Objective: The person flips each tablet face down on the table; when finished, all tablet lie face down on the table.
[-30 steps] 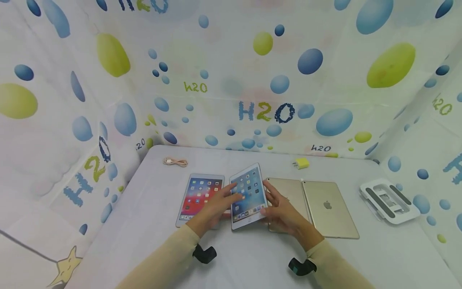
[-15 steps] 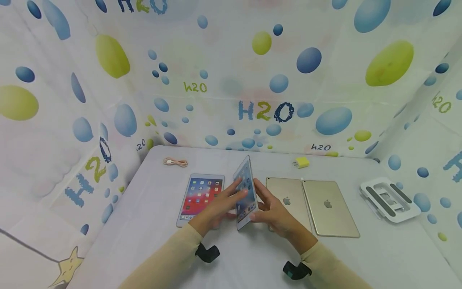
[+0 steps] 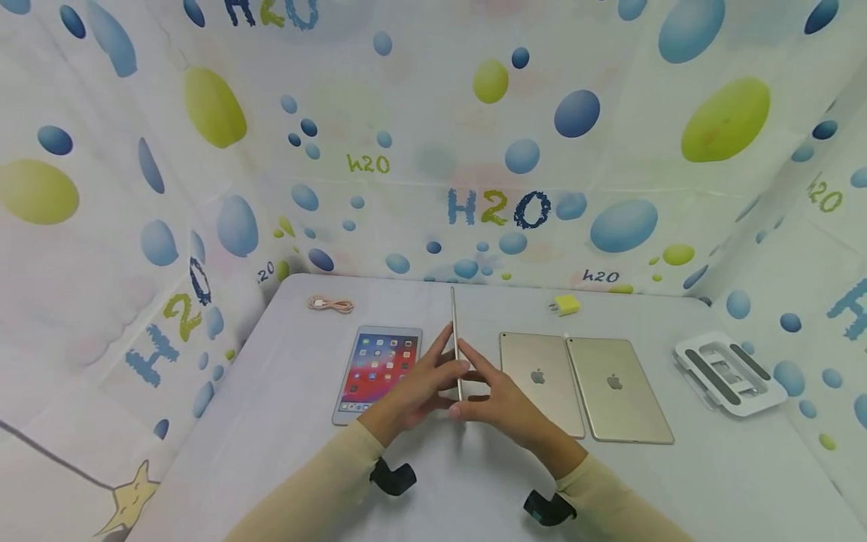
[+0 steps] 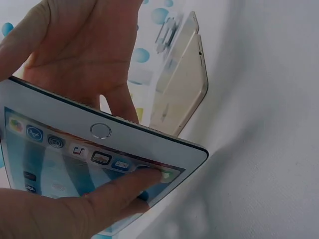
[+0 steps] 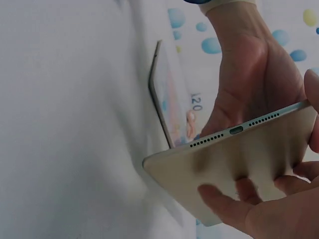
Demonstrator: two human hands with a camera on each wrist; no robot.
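Between both hands a tablet (image 3: 454, 309) stands on edge, seen side-on in the head view. Its lit screen (image 4: 65, 181) faces the left hand (image 3: 413, 388), whose fingers lie along the glass. On the other side, the right hand (image 3: 504, 403) holds it, fingers spread over the gold back (image 5: 187, 172). In the right wrist view the edge with the charging port and speaker holes points up. Left of the hands lies another tablet (image 3: 379, 365) with a red and blue home screen. Two gold tablets, one nearer (image 3: 542, 361) and one farther right (image 3: 619, 399), lie face down.
A coiled pinkish cable (image 3: 330, 304) sits at the back left of the white table (image 3: 284, 369), and a yellow plug adapter (image 3: 567, 304) at the back right. Toward the right edge is a white stand-like piece (image 3: 765, 395) with dark strips. A patterned curtain (image 3: 406, 90) encloses the table.
The tablet has turned from screen facing the camera to edge-on, shifting slightly left. The right hand has moved left with it, uncovering more of the nearer gold tablet.
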